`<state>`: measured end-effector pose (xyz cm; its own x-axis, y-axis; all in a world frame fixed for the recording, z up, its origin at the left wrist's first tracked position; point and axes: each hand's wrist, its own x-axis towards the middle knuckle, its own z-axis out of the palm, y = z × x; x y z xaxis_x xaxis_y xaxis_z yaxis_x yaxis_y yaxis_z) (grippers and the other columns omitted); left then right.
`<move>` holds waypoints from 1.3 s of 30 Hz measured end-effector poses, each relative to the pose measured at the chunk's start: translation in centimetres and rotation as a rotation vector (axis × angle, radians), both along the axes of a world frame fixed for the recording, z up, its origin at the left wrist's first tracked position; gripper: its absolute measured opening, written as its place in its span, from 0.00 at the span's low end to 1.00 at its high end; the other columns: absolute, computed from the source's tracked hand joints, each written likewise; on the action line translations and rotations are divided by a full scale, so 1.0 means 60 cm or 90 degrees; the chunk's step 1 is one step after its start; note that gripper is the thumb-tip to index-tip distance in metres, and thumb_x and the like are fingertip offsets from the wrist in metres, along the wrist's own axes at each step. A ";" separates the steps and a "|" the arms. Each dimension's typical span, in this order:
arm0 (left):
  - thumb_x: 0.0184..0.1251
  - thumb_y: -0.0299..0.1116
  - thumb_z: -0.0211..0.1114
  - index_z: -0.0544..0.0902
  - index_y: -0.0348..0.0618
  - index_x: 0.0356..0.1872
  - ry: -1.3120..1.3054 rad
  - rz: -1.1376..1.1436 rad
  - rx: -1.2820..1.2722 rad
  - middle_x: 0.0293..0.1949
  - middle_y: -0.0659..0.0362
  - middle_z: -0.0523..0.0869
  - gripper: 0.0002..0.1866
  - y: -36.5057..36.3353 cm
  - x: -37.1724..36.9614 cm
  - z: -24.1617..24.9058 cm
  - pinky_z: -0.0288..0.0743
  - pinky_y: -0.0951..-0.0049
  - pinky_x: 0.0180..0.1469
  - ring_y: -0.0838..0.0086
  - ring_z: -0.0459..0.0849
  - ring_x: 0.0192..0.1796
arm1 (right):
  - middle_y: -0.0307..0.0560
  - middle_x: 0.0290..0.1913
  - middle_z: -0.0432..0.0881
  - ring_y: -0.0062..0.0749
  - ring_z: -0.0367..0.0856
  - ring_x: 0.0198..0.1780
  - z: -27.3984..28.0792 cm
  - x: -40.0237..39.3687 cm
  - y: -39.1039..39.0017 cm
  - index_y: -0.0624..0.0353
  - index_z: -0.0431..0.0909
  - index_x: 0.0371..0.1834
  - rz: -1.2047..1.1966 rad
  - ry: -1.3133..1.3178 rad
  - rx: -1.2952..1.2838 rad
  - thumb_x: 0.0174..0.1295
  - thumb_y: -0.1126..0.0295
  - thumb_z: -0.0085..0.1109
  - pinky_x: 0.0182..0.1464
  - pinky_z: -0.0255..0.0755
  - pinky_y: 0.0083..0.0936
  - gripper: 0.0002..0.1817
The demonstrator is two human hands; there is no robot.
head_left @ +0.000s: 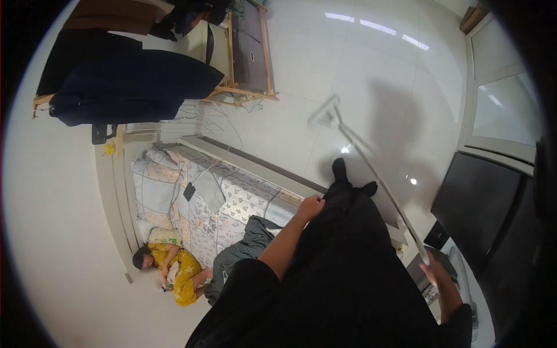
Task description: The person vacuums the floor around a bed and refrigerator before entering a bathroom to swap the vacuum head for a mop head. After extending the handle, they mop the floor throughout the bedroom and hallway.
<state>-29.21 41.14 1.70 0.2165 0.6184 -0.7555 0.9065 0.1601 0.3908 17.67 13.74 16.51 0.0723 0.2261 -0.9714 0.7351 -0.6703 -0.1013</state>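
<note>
The right hand (430,271) closes around the upper end of the handle of a long-handled mop (383,181), at the right side of the body. The handle runs diagonally forward to the mop head (328,113), located over the pale tiled floor (301,66) ahead of the feet. The head is blurred; contact with the floor cannot be confirmed. The left hand (312,207) is held near the left leg, beside the bed frame (255,164), with fingers curled inward; whether it grips anything cannot be determined.

The bed, to the left, carries patterned bedding (243,200), a small black object (189,191) and a dark grey cloth (239,250). A second person (188,278) in yellow clothing is positioned at its far side. Dark garments (136,81) hang at a wooden rack (268,49) beyond the bed. Dark cabinets (478,203) stand to the right
</note>
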 end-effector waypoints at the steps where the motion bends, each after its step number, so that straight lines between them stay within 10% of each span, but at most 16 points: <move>1: 0.66 0.47 0.57 0.83 0.37 0.42 -0.004 0.031 -0.011 0.42 0.42 0.85 0.21 -0.004 -0.010 -0.004 0.75 0.55 0.53 0.49 0.83 0.49 | 0.68 0.53 0.78 0.62 0.77 0.56 0.019 0.033 -0.054 0.53 0.54 0.73 0.012 -0.059 -0.035 0.67 0.55 0.52 0.56 0.71 0.49 0.34; 7: 0.66 0.47 0.55 0.82 0.35 0.41 0.005 0.033 -0.074 0.43 0.41 0.85 0.22 -0.013 -0.075 -0.008 0.74 0.54 0.54 0.47 0.82 0.50 | 0.59 0.39 0.84 0.55 0.83 0.41 0.027 0.158 -0.062 0.58 0.70 0.61 0.383 -0.199 0.053 0.68 0.44 0.46 0.44 0.74 0.49 0.31; 11: 0.66 0.47 0.54 0.81 0.36 0.41 -0.008 0.025 -0.050 0.41 0.41 0.85 0.22 0.002 -0.120 -0.034 0.74 0.53 0.53 0.47 0.82 0.48 | 0.59 0.37 0.84 0.55 0.83 0.40 0.001 0.132 0.259 0.62 0.74 0.52 0.439 -0.187 0.241 0.67 0.47 0.47 0.44 0.75 0.49 0.27; 16: 0.65 0.47 0.54 0.82 0.35 0.39 -0.018 0.107 -0.013 0.40 0.41 0.85 0.22 0.025 -0.136 -0.020 0.75 0.54 0.51 0.47 0.83 0.47 | 0.58 0.42 0.84 0.53 0.82 0.49 -0.200 -0.046 0.496 0.62 0.76 0.48 0.476 0.014 0.255 0.69 0.45 0.44 0.51 0.74 0.46 0.28; 24: 0.66 0.47 0.58 0.82 0.34 0.41 -0.012 0.204 -0.014 0.38 0.44 0.85 0.21 0.028 -0.150 0.013 0.75 0.58 0.47 0.52 0.84 0.44 | 0.56 0.39 0.84 0.51 0.83 0.47 -0.209 -0.462 0.643 0.53 0.77 0.52 0.393 0.148 0.313 0.71 0.59 0.43 0.48 0.76 0.47 0.16; 39: 0.66 0.47 0.56 0.82 0.35 0.41 -0.053 0.195 -0.042 0.40 0.44 0.86 0.21 0.087 -0.163 -0.038 0.75 0.57 0.49 0.50 0.84 0.46 | 0.57 0.37 0.83 0.56 0.82 0.41 -0.005 0.078 0.240 0.55 0.68 0.62 0.383 -0.165 0.151 0.71 0.58 0.47 0.44 0.75 0.47 0.21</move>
<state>-39.01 46.34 -0.59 0.0909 0.6140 -0.7840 0.7779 0.4478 0.4409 22.34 28.13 16.23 0.0907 0.5037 -0.8591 0.9922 -0.1202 0.0343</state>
